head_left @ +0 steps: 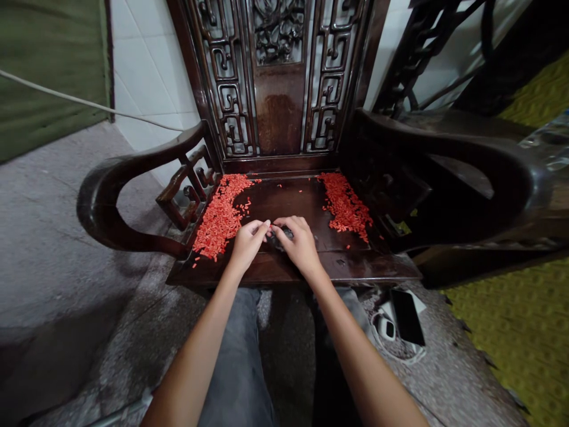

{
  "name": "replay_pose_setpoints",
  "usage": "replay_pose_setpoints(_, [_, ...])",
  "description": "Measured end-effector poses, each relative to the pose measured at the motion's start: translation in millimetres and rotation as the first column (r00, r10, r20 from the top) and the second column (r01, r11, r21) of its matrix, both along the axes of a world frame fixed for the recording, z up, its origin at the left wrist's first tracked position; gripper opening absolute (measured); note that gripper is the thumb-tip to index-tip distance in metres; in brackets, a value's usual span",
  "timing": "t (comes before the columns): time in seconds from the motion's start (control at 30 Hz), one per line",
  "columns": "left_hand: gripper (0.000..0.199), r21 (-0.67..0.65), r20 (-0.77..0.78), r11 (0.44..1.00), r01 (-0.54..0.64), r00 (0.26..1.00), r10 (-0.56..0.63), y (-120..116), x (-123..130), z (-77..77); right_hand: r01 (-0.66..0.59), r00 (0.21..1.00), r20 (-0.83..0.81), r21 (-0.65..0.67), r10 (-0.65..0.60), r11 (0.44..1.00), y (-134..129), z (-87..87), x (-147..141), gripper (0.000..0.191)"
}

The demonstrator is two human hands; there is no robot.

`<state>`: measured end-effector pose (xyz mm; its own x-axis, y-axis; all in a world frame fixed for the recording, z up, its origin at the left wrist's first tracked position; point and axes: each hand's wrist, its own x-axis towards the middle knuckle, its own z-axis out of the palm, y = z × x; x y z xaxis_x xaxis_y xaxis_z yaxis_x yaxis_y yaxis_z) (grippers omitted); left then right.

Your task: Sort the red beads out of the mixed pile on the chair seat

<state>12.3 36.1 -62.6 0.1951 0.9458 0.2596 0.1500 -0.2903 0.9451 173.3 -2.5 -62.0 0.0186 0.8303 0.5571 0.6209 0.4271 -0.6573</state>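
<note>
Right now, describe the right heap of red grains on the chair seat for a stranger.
Find the dark carved armchair. On its seat, two heaps run forward from the backrest. The right heap is narrower than the left heap and clear of the left hand and right hand.

Dim, soft, diffuse light throughout; mild glare on dark wood seat (284,201), faint shadows over concrete floor (57,356). Sharpest mid-frame at dried red berries (217,219). Heavy fisheye bending at edges, esp. right armrest (489,160); yellow-green mat (524,350) slightly blurred.
</note>
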Motion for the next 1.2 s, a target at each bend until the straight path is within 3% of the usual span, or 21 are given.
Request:
replay_pose_setpoints(0.73, [0.037,-0.007,-0.041,0.998,0.069,0.997,-0.07,3.5,-1.2,-6.8,-0.079,0.996,-0.035,0.004,0.079,0.997,-1.5,2.0,0.9,0.018])
replay_pose_setpoints(0.83, [0.037,0.044,-0.156,0.999,-0.033,0.987,0.039,3.6,-3.4,-5.4,-0.058,0.993,-0.097,0.019,0.06,0.998,-0.5,0.1,1.3,0.018])
replay_pose_setpoints(0.9, [0.035,0.116,-0.294,0.963,-0.242,0.918,0.266,3.3,-6.1,-3.8,0.038,0.975,-0.219,0.038,-0.029,0.999,0.7,-2.4,3.8,0.018])
replay_pose_setpoints(1.0, [0.026,0.27,-0.483,0.793,-0.546,0.636,0.602,0.9,-8.3,-0.6,0.297,0.901,-0.338,0.027,-0.27,0.955,3.6,-7.3,9.4,0.038])
replay_pose_setpoints(1.03, [0.024,0.325,-0.521,0.743,-0.584,0.545,0.657,-0.3,-8.1,0.4,0.36,0.887,-0.316,0.02,-0.335,0.933,4.7,-8.9,11.0,0.046])
replay_pose_setpoints(1.1, [0.026,0.417,-0.566,0.699,-0.581,0.435,0.7,-2.7,-6.7,1.9,0.404,0.897,-0.198,0.01,-0.395,0.915,7.1,-11.8,12.2,0.056])
replay_pose_setpoints(1.2, [0.029,0.469,-0.611,0.704,-0.533,0.38,0.695,-3.3,-5.0,1.8,0.381,0.924,0.028,-0.057,-0.38,0.923,10.7,-16.2,9.1,0.064])
